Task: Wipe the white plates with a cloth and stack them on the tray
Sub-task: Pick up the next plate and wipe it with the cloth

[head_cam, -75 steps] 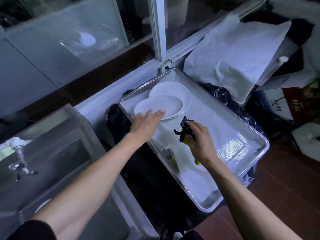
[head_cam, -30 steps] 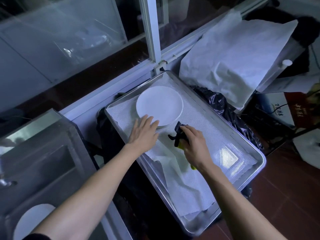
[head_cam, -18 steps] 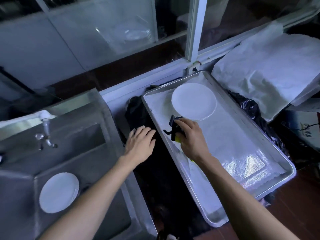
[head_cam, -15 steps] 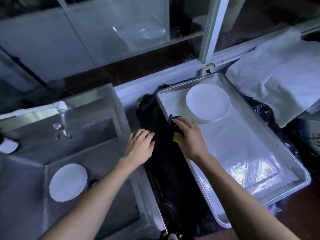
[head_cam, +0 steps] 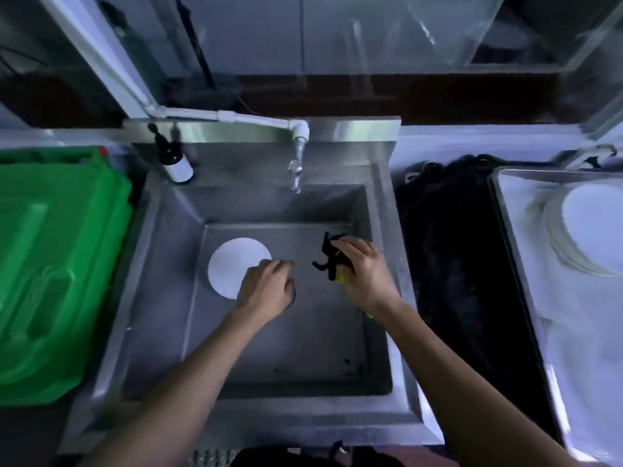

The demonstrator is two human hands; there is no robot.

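Note:
A white plate [head_cam: 232, 264] lies flat on the bottom of the steel sink [head_cam: 168, 298], left of centre. My left hand [head_cam: 268, 291] hovers at the plate's right edge with fingers loosely curled, holding nothing; whether it touches the plate I cannot tell. My right hand [head_cam: 364, 271] is inside the sink to the right, closed on a dark cloth [head_cam: 328, 256] with a yellow patch. At the far right, a stack of white plates [head_cam: 593, 230] rests on the paper-lined metal tray [head_cam: 505, 230].
A tap [head_cam: 298, 156] hangs over the sink's back wall, with a dark bottle [head_cam: 175, 160] on the rim to its left. A green plastic bin [head_cam: 50, 264] stands left of the sink. Black plastic [head_cam: 448, 264] fills the gap between sink and tray.
My view swung left from the tray to the sink. Both hands left the tray and moved into the sink; my left hand now sits by the plate there, my right still grips the cloth.

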